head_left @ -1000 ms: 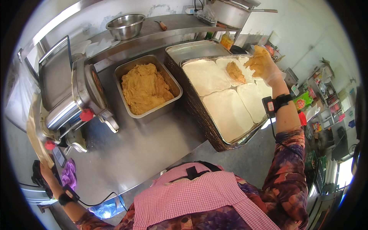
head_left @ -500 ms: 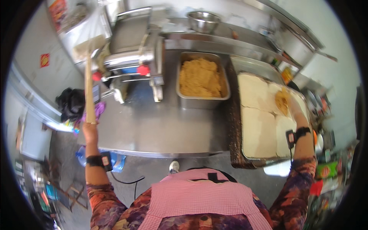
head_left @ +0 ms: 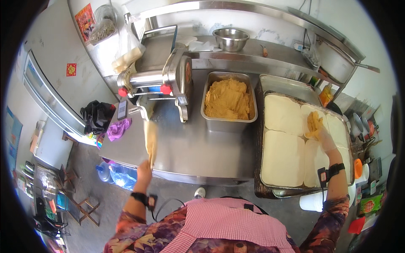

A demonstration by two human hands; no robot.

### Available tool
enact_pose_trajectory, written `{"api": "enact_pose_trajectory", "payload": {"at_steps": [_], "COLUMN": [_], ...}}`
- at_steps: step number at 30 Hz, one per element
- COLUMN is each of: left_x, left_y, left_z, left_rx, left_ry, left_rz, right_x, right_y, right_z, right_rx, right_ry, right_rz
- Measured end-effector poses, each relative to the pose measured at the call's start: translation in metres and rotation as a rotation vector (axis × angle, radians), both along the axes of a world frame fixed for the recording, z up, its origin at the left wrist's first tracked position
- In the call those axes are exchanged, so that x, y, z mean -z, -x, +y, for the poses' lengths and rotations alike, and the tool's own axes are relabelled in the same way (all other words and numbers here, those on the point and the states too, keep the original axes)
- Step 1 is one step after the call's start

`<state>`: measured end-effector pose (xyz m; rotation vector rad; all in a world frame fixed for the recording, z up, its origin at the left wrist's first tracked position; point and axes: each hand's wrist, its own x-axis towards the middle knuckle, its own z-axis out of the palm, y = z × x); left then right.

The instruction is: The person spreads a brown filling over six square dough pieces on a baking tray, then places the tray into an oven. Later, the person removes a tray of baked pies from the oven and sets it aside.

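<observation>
Filling (head_left: 313,122) sits at the right hand (head_left: 325,138), over dough sheets (head_left: 283,159) in a tray (head_left: 261,162); its fingers' opening cannot be determined. Left hand (head_left: 144,173): fingers closed around a tan strip (head_left: 150,143). Caution: excessive pressure could tear the dough; a loose left grip could drop the strip.

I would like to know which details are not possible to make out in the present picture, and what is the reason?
All in the head view:
- Right hand: its fingertips, hidden by the paste.
- Pale strip in the left hand: its material, lost in blur.
- Pan: its inner bottom, covered by its filling.
- Phone: its screen details, too small.
- Black bag: any contents, hidden by its dark folds.
</observation>
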<state>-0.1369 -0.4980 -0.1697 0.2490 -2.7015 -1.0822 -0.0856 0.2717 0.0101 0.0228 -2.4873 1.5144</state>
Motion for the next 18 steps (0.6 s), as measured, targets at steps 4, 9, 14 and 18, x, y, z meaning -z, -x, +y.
{"api": "enact_pose_trajectory", "payload": {"at_steps": [4,9,14,18], "left_x": [-0.008,-0.065,-0.088,-0.091], "left_y": [-0.017,-0.007,-0.010,-0.002], "left_z": [0.007,0.025,0.055,0.083], "left_rx": [0.005,0.053,0.242,0.526], "left_ry": [-0.006,0.111,0.448,0.500], "left_rz": [-0.143,0.249,0.506,0.209], "right_x": [-0.004,-0.014,-0.023,-0.027], "right_y": [-0.005,0.003,0.003,-0.005], "right_z": [0.019,-0.014,-0.043,-0.024], "right_rx": [0.079,-0.027,-0.023,0.207], "right_ry": [-0.307,-0.105,-0.182,-0.915], "right_rz": [-0.151,-0.046,0.065,-0.262]}}
